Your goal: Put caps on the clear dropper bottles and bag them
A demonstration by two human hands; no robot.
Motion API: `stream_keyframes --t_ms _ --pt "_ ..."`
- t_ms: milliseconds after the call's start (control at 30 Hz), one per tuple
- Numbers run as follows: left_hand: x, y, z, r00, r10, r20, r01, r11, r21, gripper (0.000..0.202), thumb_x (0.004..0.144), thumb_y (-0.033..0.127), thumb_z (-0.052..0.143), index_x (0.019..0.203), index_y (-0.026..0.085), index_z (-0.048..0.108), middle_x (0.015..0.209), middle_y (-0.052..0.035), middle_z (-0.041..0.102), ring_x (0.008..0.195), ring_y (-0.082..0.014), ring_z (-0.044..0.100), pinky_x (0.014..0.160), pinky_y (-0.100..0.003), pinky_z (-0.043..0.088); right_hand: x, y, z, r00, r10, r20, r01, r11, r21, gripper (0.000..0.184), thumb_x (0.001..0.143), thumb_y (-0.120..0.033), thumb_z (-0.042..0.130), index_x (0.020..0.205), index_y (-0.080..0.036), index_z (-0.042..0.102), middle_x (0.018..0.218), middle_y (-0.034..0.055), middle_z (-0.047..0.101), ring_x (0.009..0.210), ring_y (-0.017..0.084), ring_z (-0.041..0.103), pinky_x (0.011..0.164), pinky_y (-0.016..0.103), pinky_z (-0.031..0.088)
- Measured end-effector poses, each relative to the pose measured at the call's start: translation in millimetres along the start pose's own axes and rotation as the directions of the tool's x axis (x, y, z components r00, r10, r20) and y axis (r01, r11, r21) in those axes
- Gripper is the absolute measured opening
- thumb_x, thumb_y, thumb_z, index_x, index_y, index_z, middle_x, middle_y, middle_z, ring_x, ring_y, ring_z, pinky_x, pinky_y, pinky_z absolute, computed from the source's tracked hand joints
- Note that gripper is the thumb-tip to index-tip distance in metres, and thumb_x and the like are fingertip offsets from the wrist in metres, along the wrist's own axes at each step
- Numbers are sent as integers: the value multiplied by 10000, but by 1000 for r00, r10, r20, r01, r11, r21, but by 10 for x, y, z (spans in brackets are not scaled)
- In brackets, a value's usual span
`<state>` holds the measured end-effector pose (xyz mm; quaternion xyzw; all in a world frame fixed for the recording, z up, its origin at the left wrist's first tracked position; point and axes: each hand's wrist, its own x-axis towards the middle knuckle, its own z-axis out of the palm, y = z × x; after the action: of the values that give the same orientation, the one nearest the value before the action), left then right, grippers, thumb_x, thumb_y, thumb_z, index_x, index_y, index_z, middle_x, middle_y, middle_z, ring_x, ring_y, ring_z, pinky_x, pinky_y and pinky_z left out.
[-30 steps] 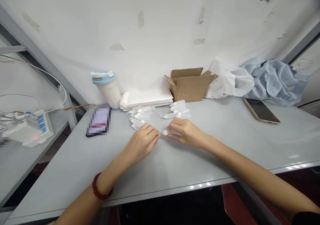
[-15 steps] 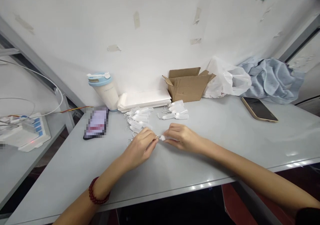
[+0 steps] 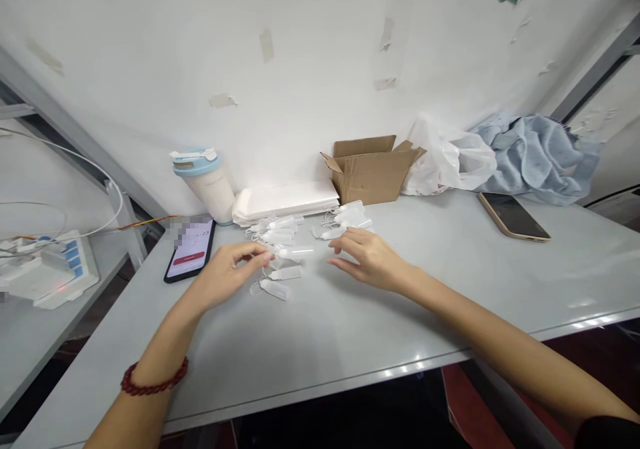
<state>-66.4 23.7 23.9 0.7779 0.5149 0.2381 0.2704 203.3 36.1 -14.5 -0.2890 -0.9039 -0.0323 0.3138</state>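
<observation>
My left hand [image 3: 235,270] pinches the cap end of a small translucent plastic bottle [image 3: 299,254], which points right over the left cluster. Other such bottles with white caps and thin loops lie about it: one bottle [image 3: 286,273] just below, another [image 3: 276,290] nearer the front, several more behind. On the right, my right hand [image 3: 364,257] hovers with thumb and fingers apart, nothing between them. Behind its fingers lies a second cluster of bottles [image 3: 353,214], partly covered by the hand.
A stack of white sheets or envelopes [image 3: 287,199] lies at the wall beside an open cardboard box [image 3: 373,176]. A tumbler [image 3: 207,182] and a lit phone [image 3: 190,252] stand left; a plastic bag [image 3: 447,159], blue cloth [image 3: 537,159] and dark phone [image 3: 515,216] are right.
My hands have moved apart. The left has carried a bottle leftward to the left cluster; the right has let go and its fingers have spread.
</observation>
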Motion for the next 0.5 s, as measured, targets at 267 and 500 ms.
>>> stream_keyframes --t_ms 267,500 --pt "19 -57 -129 990 -114 81 111 993 41 317 794 439 512 643 192 642 601 5 590 553 -139 484 495 -217 342 -26 200 64 978 142 151 -114 978 -176 197 840 -156 567 1035 -124 565 1041 135 620 971 272 521 749 384 453" --pt "23 -64 -119 962 -170 212 147 982 120 388 808 456 442 546 176 505 538 36 402 510 -113 348 481 -218 266 -47 254 148 960 172 219 -100 947 -305 332 861 -68 466 1182 -140 509 1260 121 546 1115 275 471 792 384 434"
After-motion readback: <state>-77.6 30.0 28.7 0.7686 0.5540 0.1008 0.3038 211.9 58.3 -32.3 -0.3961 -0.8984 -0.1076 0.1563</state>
